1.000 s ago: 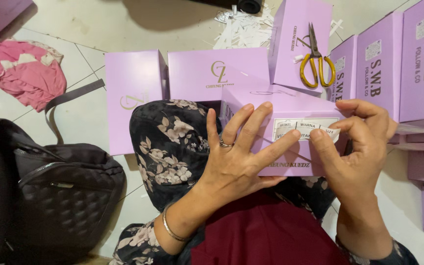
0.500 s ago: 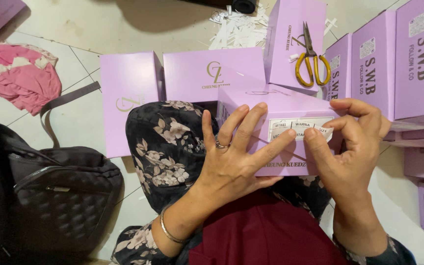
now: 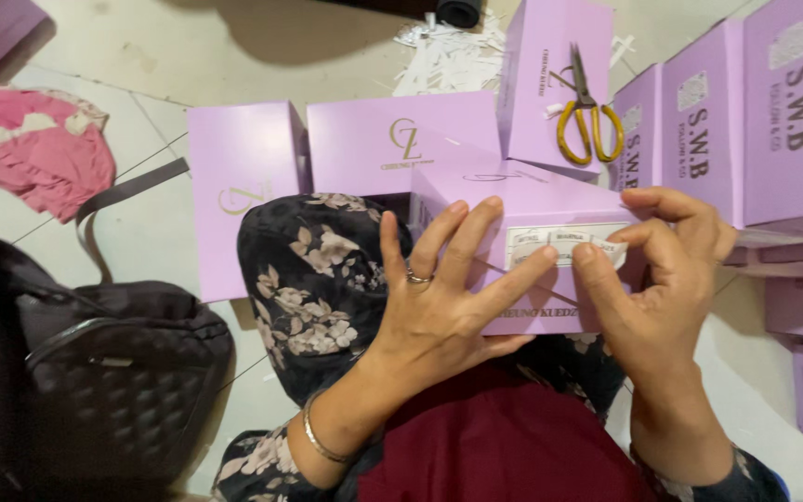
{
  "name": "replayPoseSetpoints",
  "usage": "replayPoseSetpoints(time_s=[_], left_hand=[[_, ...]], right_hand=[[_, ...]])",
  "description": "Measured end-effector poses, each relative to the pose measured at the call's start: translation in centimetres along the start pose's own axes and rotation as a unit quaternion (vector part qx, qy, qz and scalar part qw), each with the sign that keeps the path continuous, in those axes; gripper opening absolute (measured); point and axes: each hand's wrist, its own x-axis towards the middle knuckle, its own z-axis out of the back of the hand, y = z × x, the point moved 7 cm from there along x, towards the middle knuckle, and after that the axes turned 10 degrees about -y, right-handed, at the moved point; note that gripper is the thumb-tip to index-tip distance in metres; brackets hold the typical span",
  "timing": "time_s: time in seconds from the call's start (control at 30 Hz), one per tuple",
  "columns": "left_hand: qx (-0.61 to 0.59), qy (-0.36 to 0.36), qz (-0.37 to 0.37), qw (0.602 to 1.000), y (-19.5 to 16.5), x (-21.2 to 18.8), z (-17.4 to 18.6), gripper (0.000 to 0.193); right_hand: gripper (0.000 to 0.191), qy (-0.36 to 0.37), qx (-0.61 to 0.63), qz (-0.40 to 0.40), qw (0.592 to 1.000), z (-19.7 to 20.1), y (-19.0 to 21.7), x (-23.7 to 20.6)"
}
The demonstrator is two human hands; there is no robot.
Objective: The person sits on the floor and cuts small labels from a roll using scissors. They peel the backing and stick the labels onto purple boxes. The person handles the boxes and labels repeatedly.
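A lilac cardboard box [image 3: 522,200] rests on my lap, its end face turned toward me. A small white label [image 3: 564,244] lies across that face. My left hand [image 3: 443,297], with a ring on one finger, has its fingers spread flat on the box and a fingertip on the label's left end. My right hand [image 3: 657,279] curls around the box's right edge, thumb and forefinger pinching the label's right end. A gold bangle [image 3: 320,437] sits on my left wrist.
Yellow-handled scissors [image 3: 589,119] lie on a lilac box [image 3: 550,74] at the back. More lilac boxes stand left [image 3: 239,186], behind [image 3: 392,139] and stacked at right [image 3: 745,121]. A black quilted bag [image 3: 95,372] sits at left, pink cloth [image 3: 39,153] beyond it, paper scraps [image 3: 448,56] on the tiled floor.
Both hands stay on the box and label; my fingertips shift slightly along the label. The view has drifted a little.
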Motion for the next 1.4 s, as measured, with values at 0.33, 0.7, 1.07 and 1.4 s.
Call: replayPoseSetpoints(time_s=[0.33, 0.7, 1.07, 1.4], left_hand=[[0.012, -0.003, 0.0, 1.0, 0.0, -0.1, 0.0, 0.078], [0.012, -0.001, -0.002, 1.0, 0.0, -0.2, -0.1, 0.077], [0.004, -0.001, -0.001, 1.0, 0.0, -0.1, 0.1, 0.079], [-0.005, 0.002, 0.001, 1.0, 0.0, -0.1, 0.2, 0.08]], right_hand=[[0.024, 0.005, 0.028, -0.024, 0.999, -0.2, -0.7, -0.4], [0.026, -0.006, 0.008, 0.001, 1.0, -0.1, -0.6, -0.4], [0.033, -0.003, -0.027, 0.021, 0.999, -0.2, -0.7, -0.4], [0.037, -0.015, -0.032, 0.025, 0.999, 0.3, -0.6, -0.1]])
